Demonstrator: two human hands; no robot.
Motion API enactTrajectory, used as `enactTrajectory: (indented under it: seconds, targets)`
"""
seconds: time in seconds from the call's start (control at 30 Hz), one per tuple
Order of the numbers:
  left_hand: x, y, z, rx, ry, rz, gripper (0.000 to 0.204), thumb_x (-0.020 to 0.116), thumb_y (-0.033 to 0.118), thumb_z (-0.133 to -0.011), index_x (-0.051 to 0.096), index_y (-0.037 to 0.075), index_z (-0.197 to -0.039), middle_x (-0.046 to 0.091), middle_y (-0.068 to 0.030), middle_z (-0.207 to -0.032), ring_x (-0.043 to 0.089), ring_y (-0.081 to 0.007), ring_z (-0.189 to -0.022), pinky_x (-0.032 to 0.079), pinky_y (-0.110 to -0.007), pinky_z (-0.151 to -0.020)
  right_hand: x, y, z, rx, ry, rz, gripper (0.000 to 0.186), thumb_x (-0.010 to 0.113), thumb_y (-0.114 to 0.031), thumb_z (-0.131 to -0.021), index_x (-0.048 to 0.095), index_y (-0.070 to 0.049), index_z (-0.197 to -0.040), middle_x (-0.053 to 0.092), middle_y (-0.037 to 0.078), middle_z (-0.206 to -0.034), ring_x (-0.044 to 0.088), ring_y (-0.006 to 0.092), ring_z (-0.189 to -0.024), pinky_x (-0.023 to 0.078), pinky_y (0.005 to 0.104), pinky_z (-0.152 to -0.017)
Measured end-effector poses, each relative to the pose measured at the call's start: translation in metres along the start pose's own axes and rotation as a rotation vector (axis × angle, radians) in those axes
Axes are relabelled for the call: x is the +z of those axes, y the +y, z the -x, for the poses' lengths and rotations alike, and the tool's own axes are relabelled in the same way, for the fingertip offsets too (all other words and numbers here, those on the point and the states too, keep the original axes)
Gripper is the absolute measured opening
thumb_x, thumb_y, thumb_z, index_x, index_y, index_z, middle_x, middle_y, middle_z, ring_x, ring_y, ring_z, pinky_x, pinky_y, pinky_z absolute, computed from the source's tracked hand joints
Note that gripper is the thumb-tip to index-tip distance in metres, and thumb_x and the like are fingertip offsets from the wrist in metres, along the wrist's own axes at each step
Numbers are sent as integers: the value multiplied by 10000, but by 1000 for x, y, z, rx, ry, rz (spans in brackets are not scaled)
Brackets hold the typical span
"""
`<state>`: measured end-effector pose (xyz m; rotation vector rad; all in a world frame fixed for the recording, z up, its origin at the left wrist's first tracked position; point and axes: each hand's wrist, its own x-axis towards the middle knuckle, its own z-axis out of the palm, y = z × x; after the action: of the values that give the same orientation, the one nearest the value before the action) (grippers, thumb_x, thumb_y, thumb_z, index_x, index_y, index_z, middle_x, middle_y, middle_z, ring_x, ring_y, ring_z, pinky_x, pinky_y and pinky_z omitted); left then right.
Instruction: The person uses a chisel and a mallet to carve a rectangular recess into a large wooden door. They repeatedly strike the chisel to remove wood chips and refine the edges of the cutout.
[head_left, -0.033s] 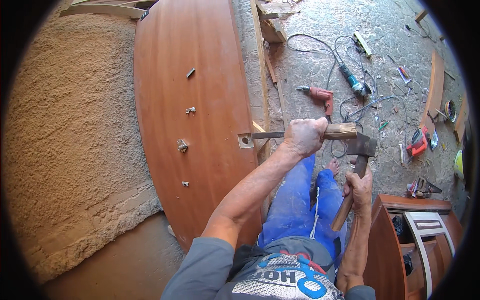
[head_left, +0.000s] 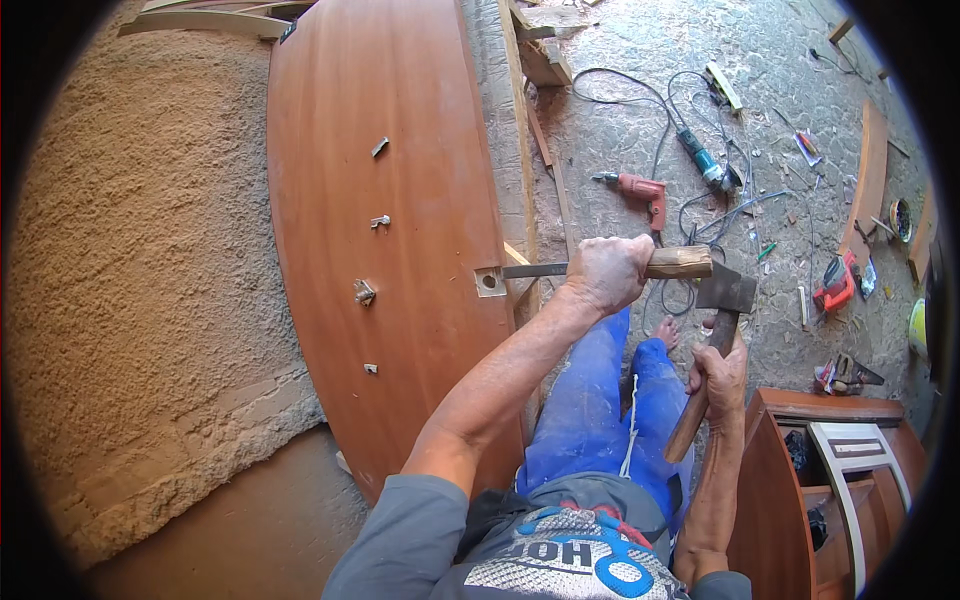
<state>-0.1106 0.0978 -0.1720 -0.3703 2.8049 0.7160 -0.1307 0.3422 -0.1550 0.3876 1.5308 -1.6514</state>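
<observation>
My left hand [head_left: 607, 275] is wrapped round a chisel, and its wooden handle [head_left: 680, 263] sticks out to the right. The narrow steel blade points left, with its tip at the edge of a reddish-brown wooden panel [head_left: 400, 100], beside a pale square recess [head_left: 489, 282] that has a round dark hole. My right hand [head_left: 720, 375] grips the wooden shaft of a hammer [head_left: 727, 290]. Its dark steel head is close to the chisel handle's end; whether they touch I cannot tell. Several small metal fittings, one being a bracket [head_left: 364, 292], lie on the panel.
On the dusty floor right of my legs lie a red drill [head_left: 640, 188], a teal angle grinder [head_left: 705, 160], tangled cords, a red power tool [head_left: 836, 283] and a handsaw [head_left: 858, 374]. A wooden cabinet [head_left: 775, 460] stands at lower right. Sawdust [head_left: 150, 250] is heaped left of the panel.
The hammer has shifted very slightly to the right. My left hand and the chisel are almost where they were.
</observation>
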Motion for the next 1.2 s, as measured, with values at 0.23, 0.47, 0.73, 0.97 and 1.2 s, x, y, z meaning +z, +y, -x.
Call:
enactTrajectory:
  seconds: [0.23,0.47,0.73,0.97,1.2]
  targets:
    - [-6,4,1,16,48,-6,272,748,326,-790,592,124,-886,685,-151,-739,714,-383,-734,565,-513,-649,2,-25,8,-184,77,135,344,622,8,-905,497,-18,-1225,530,1,-636,498,90,-434,419,256,-393]
    - [-12,0,4,44,64,-30,92,619,200,-885,578,118,-882,694,-147,-725,721,-369,-708,569,-500,-632,2,-22,4,-111,-4,125,348,678,-54,-920,530,-30,-1234,581,5,-746,508,83,-456,401,249,-398]
    - [-3,-3,2,-11,47,-70,75,614,186,-875,584,117,-868,699,-146,-723,726,-361,-706,572,-497,-631,1,-20,-10,-148,-103,292,311,647,-51,-924,518,-32,-1206,561,-2,-673,489,73,-436,402,248,-393]
    - [-6,-4,2,-22,43,-89,71,607,186,-881,591,119,-866,706,-152,-730,729,-358,-705,572,-494,-622,10,-19,-12,-115,-139,336,300,602,-9,-925,494,-26,-1204,532,4,-638,490,87,-419,408,250,-373]
    - [-11,1,5,-19,40,-64,85,612,195,-882,596,113,-867,709,-157,-737,736,-349,-718,575,-495,-631,13,-16,-18,-225,138,161,353,617,-36,-919,471,-35,-1241,535,5,-659,502,88,-440,421,246,-390]
